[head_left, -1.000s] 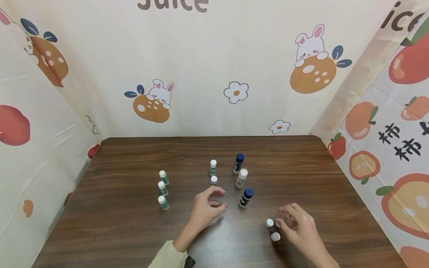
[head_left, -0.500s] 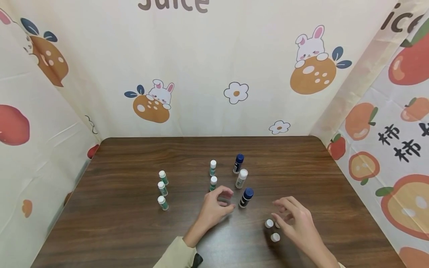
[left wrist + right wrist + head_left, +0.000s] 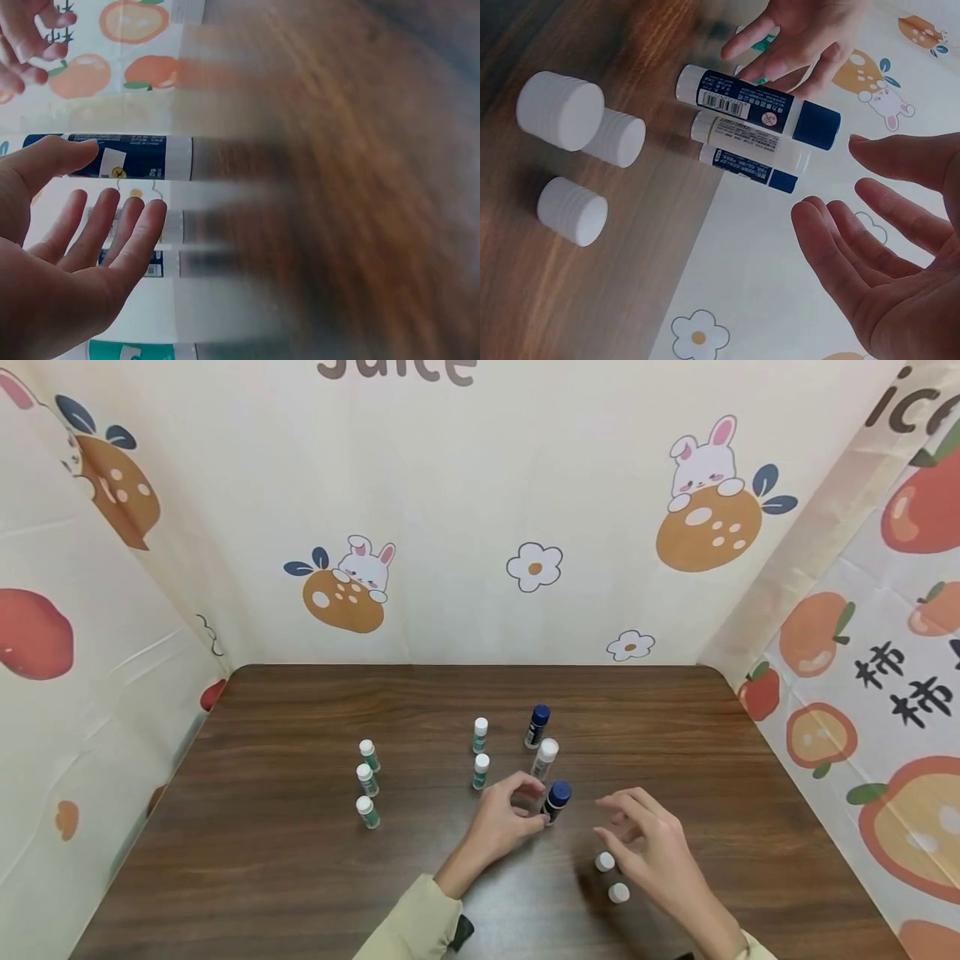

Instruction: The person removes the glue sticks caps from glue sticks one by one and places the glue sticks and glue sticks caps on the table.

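A navy-capped glue stick (image 3: 556, 802) stands upright just right of my left hand (image 3: 510, 814). That hand's thumb and fingers are parted beside it; whether they touch it I cannot tell. In the left wrist view the thumb overlaps the navy glue stick (image 3: 142, 156). Behind it stand a white glue stick (image 3: 545, 759) and another navy one (image 3: 537, 727). My right hand (image 3: 648, 839) hovers with fingers loosely bent and nothing held. Below it are small white ribbed caps (image 3: 618, 892); the right wrist view shows three, one cap (image 3: 560, 111) nearest, while the hand hides one in the head view.
Two small green-and-white glue sticks (image 3: 481, 772) stand left of the navy one. Three more like them, one green stick (image 3: 367, 812) in front, form a row farther left. Printed curtains (image 3: 450, 527) enclose the brown wooden table (image 3: 262, 860) at the back and sides.
My left hand has moved right, from beside the small green glue sticks to the front navy one. My right hand has shifted slightly left and away from me, above the caps.
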A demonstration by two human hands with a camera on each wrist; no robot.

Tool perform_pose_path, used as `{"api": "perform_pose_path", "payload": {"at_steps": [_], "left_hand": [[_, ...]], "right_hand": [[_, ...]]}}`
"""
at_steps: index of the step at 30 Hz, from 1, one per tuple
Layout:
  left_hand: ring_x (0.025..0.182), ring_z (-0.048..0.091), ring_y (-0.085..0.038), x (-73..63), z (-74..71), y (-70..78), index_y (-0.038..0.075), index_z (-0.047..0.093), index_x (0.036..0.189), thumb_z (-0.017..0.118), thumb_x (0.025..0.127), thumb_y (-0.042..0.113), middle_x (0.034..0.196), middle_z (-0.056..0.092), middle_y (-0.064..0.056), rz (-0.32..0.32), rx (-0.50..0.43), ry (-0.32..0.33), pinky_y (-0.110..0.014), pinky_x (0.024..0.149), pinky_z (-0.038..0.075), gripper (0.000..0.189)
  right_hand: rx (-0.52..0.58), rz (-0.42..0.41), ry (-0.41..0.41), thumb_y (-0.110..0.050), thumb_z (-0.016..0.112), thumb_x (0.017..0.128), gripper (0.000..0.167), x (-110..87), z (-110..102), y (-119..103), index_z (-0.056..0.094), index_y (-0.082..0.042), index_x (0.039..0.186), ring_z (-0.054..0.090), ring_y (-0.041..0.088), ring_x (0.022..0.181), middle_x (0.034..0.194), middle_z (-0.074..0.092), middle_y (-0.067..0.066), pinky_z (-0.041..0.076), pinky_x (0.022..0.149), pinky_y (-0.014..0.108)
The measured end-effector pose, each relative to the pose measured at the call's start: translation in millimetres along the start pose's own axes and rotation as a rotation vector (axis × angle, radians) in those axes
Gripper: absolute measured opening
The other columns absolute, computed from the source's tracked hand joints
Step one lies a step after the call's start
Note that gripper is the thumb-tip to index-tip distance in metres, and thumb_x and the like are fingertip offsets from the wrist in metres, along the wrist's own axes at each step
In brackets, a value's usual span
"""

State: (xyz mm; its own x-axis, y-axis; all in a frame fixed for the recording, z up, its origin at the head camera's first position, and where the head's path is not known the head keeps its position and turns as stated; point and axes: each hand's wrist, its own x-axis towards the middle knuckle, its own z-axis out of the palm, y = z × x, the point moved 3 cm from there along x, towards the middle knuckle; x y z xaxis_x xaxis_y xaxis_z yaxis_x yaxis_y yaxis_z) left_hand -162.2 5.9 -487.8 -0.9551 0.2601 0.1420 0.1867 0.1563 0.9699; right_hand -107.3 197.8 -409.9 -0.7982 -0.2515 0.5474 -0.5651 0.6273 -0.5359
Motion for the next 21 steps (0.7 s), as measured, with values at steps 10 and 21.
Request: {"api": "perform_pose_path", "payload": {"at_steps": [10,21], "left_hand": [[0.086,0.065,-0.016,10.6,13.0,-4.4,0.006,0.064,0.098,0.076,0.067,-0.005,0.092,0.067,-0.004,-0.025,0.047,-0.064,-0.030,0.074,0.055,0.035],[0.087,0.064,-0.016,11.9,16.4,1.6,0.009,0.065,0.096,0.077,0.071,0.000,0.093,0.068,-0.003,-0.021,0.114,-0.082,-0.030,0.076,0.055,0.029]], "right_hand": [[0.007,0.008,-0.027,0.008,0.081,0.063,0.043,9.6,4.5,-0.7,0.066,-0.012,0.099,0.056,0.011,0.072,0.094,0.059,-0.007,0.050,0.054,0.016],[0.010,0.009,-0.041,0.006,0.081,0.065,0.043,18.9,7.5,-1.4,0.065,-0.010,0.102,0.057,0.013,0.074,0.096,0.059,-0.005,0.051,0.054,0.017]]}}
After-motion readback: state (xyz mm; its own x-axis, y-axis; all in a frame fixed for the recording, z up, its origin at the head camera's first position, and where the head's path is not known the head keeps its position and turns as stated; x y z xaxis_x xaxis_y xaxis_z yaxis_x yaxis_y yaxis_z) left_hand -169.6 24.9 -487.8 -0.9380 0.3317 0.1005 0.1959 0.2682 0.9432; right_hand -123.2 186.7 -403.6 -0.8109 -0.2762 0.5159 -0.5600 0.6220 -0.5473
